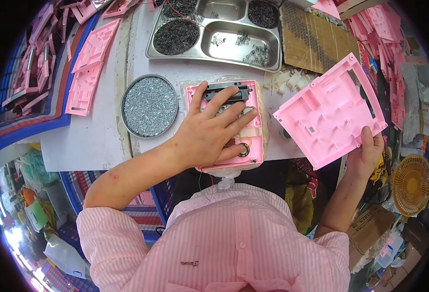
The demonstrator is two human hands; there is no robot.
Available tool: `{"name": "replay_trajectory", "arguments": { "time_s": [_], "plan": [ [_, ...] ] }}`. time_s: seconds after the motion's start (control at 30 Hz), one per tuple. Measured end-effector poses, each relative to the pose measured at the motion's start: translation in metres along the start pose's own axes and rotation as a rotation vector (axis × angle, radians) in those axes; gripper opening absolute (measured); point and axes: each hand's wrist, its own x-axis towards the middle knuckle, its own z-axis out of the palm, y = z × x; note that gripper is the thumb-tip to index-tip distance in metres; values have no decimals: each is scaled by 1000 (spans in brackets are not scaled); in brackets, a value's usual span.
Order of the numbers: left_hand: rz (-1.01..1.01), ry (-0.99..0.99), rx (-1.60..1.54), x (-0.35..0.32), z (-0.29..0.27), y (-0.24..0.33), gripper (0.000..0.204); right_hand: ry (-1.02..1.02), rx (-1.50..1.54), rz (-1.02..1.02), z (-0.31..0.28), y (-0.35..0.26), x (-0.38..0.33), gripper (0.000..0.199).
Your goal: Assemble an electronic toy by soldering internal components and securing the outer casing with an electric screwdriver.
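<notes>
My left hand (209, 129) lies with spread fingers over a pink plastic housing (257, 155) in front of me. Its fingertips touch a black plastic part (230, 92) set in the upper end of the housing, and the thumb rests by a small round part (244, 149) near the lower end. A thin wire hangs from the housing's near edge. Off to the right, my right hand (367, 153) grips a pink plastic cover (331, 114) by its lower right corner, tilted, with its ribbed and pegged side showing. The cover is apart from the housing.
Left of the housing stands a round tin of small screws (150, 106). A steel compartment tray (214, 57) with springs lies behind. White plastic pieces (287, 80) and cardboard (317, 41) are at the right. Pink panels (87, 73) lean at left; a yellow basket (411, 185) is far right.
</notes>
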Motion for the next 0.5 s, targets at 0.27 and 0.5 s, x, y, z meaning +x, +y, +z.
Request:
{"name": "replay_trajectory", "arguments": {
  "time_s": [0.27,0.5],
  "plan": [
    [9,-7,-16,1,1,-1,74,-12,7,9,6,4,6,36],
    [11,-8,-42,0,2,-2,75,22,-12,19,2,3,4,36]
  ]
}}
